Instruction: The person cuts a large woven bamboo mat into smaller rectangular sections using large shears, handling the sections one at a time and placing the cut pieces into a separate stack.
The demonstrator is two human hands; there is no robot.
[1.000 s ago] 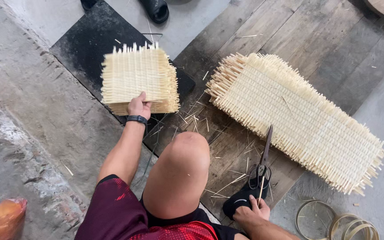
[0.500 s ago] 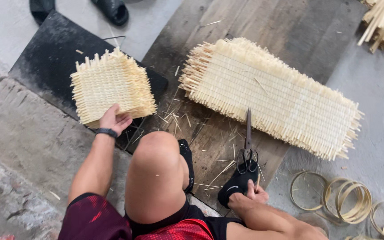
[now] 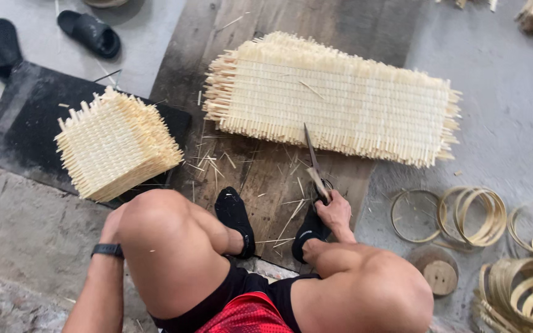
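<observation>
While the person squats with both knees filling the bottom of the frame, the right hand (image 3: 335,213) at lower centre right is closed around the handles of a pair of scissors (image 3: 314,165), whose blades point up the frame and reach the near edge of the long woven bamboo mat (image 3: 340,98). That mat lies across the upper centre on a dark wooden board (image 3: 266,179) littered with short cut splinters. The left hand (image 3: 111,225) sits at lower left, mostly hidden behind the left knee, just below the smaller stack of woven squares (image 3: 115,143); whether its fingers grip the stack or merely touch it cannot be told. A dark band (image 3: 107,250) circles that wrist. The stack rests on a black mat (image 3: 20,123) at left centre. Two black sandals (image 3: 87,32) lie at the upper left on the concrete floor. Both feet in black socks (image 3: 235,216) stand on the board between the knees. Thin bamboo hoops (image 3: 464,213) lie at the right, and a round wooden disc (image 3: 436,271) sits just below them.
</observation>
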